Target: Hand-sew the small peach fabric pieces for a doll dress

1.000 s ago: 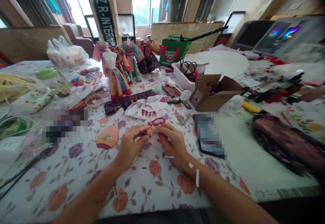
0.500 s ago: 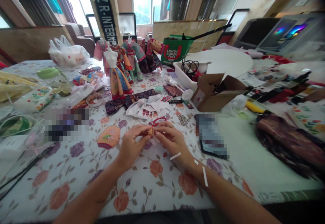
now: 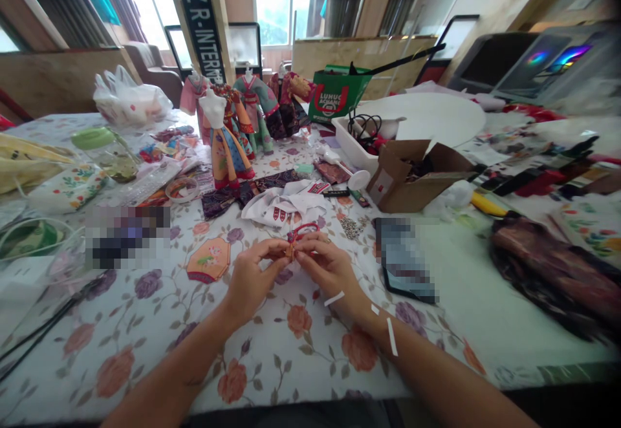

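The small orange piece [image 3: 290,253] is at the middle of the frame, between the two hands, about equally near to both. The grip of the left hand [image 3: 251,277] is closed on it, thumb against forefinger. The right hand [image 3: 330,274] brings its fingertips to the right edge; whether they pinch it, I cannot tell. Its long axis is too small to read. Just behind curves a smooth red loop [image 3: 306,227]. At left, a flat, embroidered orange panel [image 3: 209,260] lies on the flowered counter cloth [image 3: 272,357].

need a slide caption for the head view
Left hand pinching a small orange piece, right hand close beside it, above a flowered tablecloth, with small dressed mannequins standing beyond.
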The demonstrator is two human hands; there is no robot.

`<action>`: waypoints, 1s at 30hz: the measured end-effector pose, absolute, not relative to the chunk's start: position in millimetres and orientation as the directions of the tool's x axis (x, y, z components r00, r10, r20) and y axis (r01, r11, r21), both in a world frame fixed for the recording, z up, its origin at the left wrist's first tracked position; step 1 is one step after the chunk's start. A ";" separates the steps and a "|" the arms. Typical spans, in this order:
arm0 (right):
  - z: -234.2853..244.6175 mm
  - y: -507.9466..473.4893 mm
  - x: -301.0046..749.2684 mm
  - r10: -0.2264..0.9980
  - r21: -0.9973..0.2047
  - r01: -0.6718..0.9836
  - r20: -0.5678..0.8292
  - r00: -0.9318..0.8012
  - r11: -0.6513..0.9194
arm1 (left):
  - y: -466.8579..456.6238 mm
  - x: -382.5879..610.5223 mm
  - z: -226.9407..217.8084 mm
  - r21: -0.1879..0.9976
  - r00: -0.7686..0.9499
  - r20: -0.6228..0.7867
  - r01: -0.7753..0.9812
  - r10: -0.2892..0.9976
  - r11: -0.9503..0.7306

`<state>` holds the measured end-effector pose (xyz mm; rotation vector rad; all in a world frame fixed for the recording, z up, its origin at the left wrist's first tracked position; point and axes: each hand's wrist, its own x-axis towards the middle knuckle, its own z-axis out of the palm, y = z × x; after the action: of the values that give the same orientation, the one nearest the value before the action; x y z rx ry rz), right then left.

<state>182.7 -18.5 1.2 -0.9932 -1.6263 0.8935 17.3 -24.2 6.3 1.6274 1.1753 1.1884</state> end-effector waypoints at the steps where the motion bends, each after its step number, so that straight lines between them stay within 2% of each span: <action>1: 1.5 -18.5 182.8 0.913 -0.899 0.187 0.366 -0.179 0.396 | -24.0 17.2 6.4 0.932 0.137 0.243 0.241 0.960 -0.270; 7: -1.7 -16.4 183.2 0.895 -0.879 0.191 0.403 -0.191 0.437 | -21.6 16.4 6.0 0.904 0.118 0.323 0.256 0.939 -0.343; 18: -2.3 -17.1 182.5 0.891 -0.855 0.254 0.420 -0.172 0.452 | -23.0 16.7 6.1 0.882 0.152 0.344 0.285 0.927 -0.374; 23: -2.9 -18.3 182.2 0.894 -0.854 0.262 0.425 -0.144 0.449 | -23.3 17.7 5.3 0.900 0.124 0.305 0.285 0.944 -0.328; 30: -2.0 -17.5 182.8 0.893 -0.842 0.298 0.426 -0.143 0.450 | -24.7 19.8 4.0 0.945 0.108 0.245 0.198 0.963 -0.262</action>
<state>182.8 -17.5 -2.0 -1.0408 -1.6816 0.7307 19.8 -24.7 4.0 1.5975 1.1670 1.2254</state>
